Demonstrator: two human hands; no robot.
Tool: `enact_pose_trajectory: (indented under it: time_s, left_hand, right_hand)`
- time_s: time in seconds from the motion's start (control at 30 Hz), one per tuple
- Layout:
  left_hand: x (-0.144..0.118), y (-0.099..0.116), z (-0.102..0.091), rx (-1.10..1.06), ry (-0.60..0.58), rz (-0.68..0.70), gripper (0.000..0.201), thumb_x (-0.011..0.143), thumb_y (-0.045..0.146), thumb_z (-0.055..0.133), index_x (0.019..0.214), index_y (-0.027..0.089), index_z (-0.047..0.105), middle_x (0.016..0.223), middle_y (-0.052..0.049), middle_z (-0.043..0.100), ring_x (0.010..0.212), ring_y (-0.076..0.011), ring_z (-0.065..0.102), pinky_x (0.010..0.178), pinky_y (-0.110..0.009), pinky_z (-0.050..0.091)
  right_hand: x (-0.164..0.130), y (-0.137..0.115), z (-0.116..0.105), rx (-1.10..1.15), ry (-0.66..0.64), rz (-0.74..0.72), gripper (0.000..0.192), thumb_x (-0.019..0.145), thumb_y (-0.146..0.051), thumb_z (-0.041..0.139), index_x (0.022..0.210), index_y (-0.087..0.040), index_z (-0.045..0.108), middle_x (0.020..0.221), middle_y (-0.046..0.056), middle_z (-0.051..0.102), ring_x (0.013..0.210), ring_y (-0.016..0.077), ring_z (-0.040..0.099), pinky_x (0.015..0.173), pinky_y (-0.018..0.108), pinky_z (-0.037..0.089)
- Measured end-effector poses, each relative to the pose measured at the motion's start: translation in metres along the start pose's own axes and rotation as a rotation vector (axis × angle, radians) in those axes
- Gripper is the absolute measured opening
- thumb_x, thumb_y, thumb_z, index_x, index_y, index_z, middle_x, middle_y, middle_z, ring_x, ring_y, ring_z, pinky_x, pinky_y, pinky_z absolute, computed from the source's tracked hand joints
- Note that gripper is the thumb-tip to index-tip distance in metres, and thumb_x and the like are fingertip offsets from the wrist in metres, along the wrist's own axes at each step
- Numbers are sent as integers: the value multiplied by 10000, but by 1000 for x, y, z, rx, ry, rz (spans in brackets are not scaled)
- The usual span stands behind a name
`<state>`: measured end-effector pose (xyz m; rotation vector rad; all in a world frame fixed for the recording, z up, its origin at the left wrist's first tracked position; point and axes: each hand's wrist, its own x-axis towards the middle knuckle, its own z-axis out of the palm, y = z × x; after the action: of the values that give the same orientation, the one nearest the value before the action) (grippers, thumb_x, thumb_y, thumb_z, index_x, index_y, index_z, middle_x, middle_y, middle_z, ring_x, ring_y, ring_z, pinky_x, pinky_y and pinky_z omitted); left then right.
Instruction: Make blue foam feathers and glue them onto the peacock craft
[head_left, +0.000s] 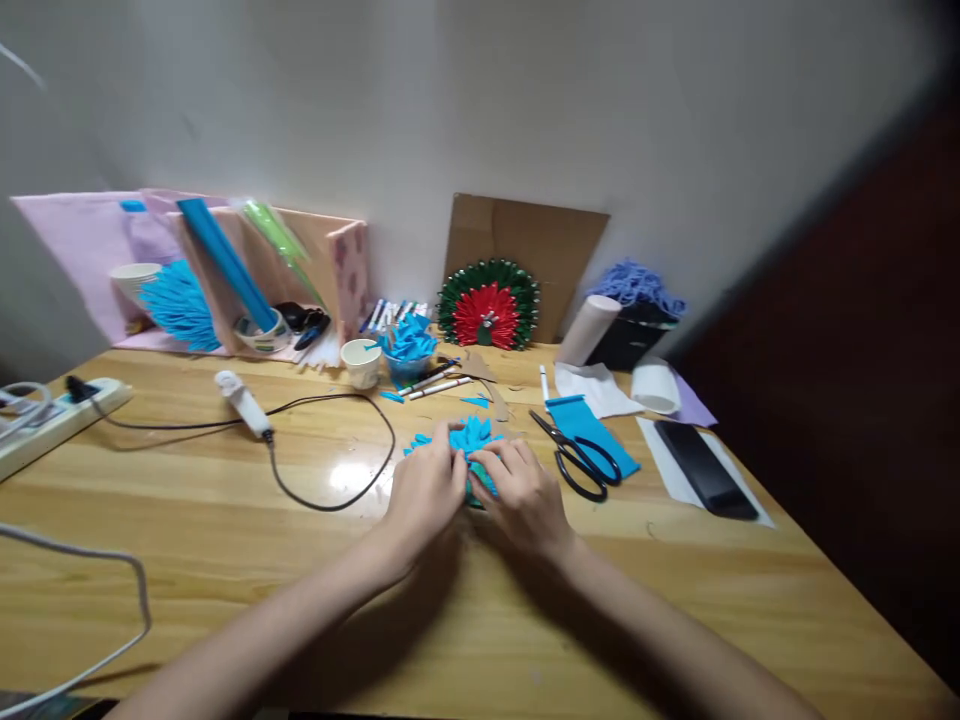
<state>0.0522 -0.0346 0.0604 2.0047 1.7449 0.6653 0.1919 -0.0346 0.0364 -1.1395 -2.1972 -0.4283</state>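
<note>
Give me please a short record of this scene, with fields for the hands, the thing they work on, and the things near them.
left hand: left hand pressing on the blue paper fan piece
right hand: right hand on the same piece, fingers touching it
surface: wooden table
right of hands: black scissors lying on blue paper strip; black phone
left of hands: glue gun with black cord
behind: red and green fan craft
</note>
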Motion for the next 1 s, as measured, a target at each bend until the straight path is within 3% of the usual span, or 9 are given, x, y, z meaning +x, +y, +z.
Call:
enact_pose_trajectory:
  time_s: [0.23, 0.4, 0.53, 0.63, 0.8, 0.93, 1.0]
  left_hand:
    - [10, 30, 24, 15, -101, 90, 348, 870, 221, 350, 1209, 198, 424, 855, -80, 693, 832, -248, 648, 626, -302, 412]
    - [16, 31, 32, 28, -152, 140, 353, 882, 236, 326, 1222, 200, 412, 871, -88, 690, 815, -253, 647, 618, -309, 418]
    - [22, 27, 32, -17, -170, 164, 367, 889, 275, 325, 1242, 206, 398, 870, -79, 688, 801, -230, 648, 632, -298, 431]
    - [27, 22, 26, -44, -150, 127, 342, 895, 323, 314, 1190, 220, 454, 857, -59, 690, 787, -209, 645, 636, -286, 434]
    - [43, 9, 14, 101, -64, 91, 278, 871, 322, 346, 940, 217, 594, 839, -45, 674, 790, -207, 620, 666, -290, 427]
    - [66, -21, 13, 268, 34, 41, 312, 846, 337, 373, 949, 154, 604, 1003, -123, 616, 940, -255, 567, 774, -340, 423]
    - [77, -40, 15, 315, 15, 1, 353, 839, 362, 375, 961, 127, 609, 1044, -154, 595, 979, -274, 548, 805, -355, 413]
  right_hand:
    - [-18, 25, -7, -54, 18, 99, 118, 840, -209, 525, 779, -176, 621, 764, 49, 625, 747, 191, 486, 647, 294, 387]
    - [-24, 34, -8, -7, -29, 144, 132, 848, -200, 509, 785, -184, 625, 785, 54, 623, 755, 195, 480, 646, 300, 391]
    - [-22, 42, -10, 186, -41, 223, 119, 844, -191, 512, 804, -195, 624, 800, 56, 617, 788, 195, 487, 689, 306, 407]
    - [-21, 55, -8, 455, 14, 468, 80, 816, -241, 563, 769, -197, 609, 765, 38, 607, 763, 182, 500, 687, 303, 408]
    - [-27, 83, 5, 1044, 103, 981, 218, 695, -371, 678, 735, -180, 581, 701, -4, 569, 627, 122, 489, 568, 250, 369]
    - [-28, 93, 9, 1304, 146, 1154, 283, 599, -360, 751, 734, -172, 589, 657, -37, 524, 566, 78, 435, 521, 218, 327]
    - [-27, 92, 8, 1373, 161, 1208, 299, 563, -338, 774, 730, -169, 593, 644, -45, 518, 552, 67, 424, 510, 209, 324]
